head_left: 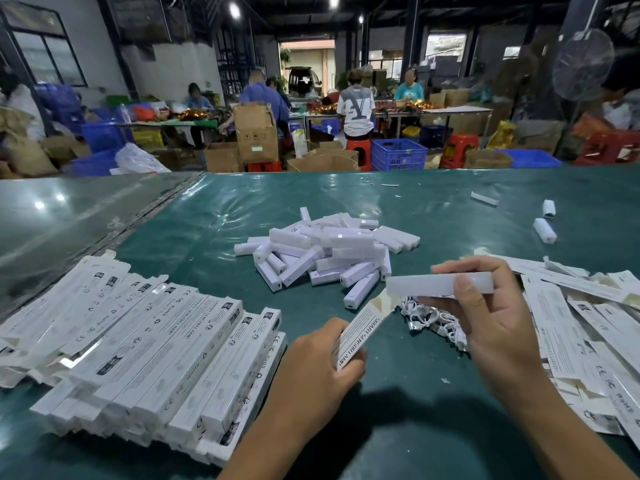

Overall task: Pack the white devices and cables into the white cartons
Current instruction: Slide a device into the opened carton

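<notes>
My left hand point(322, 362) grips a slim white carton point(360, 329) with its open flap end pointing up and right. My right hand point(491, 320) holds a long white device point(424, 285) level, its left end close to the carton's open mouth. A heap of white devices point(325, 252) lies in the middle of the green table point(207, 216). A tangle of white cables point(433, 322) sits just under my right hand.
Filled cartons point(145, 351) are stacked in rows at the left. Flat, unfilled cartons point(581, 327) spread out on the right. A few stray devices point(544, 230) lie at the far right. People work at tables beyond, among blue crates and cardboard boxes.
</notes>
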Demonstrator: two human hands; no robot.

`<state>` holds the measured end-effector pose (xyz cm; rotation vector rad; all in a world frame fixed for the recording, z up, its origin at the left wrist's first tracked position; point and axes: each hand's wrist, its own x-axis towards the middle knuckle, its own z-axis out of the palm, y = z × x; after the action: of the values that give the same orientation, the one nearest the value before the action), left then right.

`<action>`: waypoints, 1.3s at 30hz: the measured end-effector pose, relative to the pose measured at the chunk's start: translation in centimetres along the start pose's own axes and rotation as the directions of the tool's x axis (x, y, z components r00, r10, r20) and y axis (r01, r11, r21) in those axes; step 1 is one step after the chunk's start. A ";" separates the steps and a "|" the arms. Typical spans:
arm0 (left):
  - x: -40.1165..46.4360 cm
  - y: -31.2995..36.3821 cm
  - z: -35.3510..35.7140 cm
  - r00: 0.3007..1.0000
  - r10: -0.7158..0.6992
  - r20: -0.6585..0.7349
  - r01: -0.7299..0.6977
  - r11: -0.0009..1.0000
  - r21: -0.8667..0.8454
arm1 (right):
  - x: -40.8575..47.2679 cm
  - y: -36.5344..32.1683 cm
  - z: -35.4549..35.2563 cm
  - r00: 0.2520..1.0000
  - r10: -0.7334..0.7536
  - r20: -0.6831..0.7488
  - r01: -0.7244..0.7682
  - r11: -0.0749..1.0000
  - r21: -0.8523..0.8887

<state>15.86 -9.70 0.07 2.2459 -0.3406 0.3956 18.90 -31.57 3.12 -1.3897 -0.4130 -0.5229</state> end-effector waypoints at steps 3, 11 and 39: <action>0.0 0.0 -0.1 1.000 -0.022 -0.020 0.022 1.000 0.011 | -0.4 0.0 0.4 0.997 0.029 0.066 -0.024 0.998 -0.063; -0.2 0.1 0.4 0.996 0.080 0.035 -0.083 0.994 0.065 | -0.3 0.0 0.2 0.996 0.081 0.043 -0.080 0.996 -0.028; -0.1 1.0 0.9 0.990 -0.074 -0.121 -0.003 0.842 -0.539 | -0.1 6.1 -1.9 0.940 0.252 0.232 0.137 0.344 -0.929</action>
<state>15.53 -10.96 0.12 1.6589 -0.2923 0.3772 22.21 -32.89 -2.15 -2.6956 -0.3199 -0.4599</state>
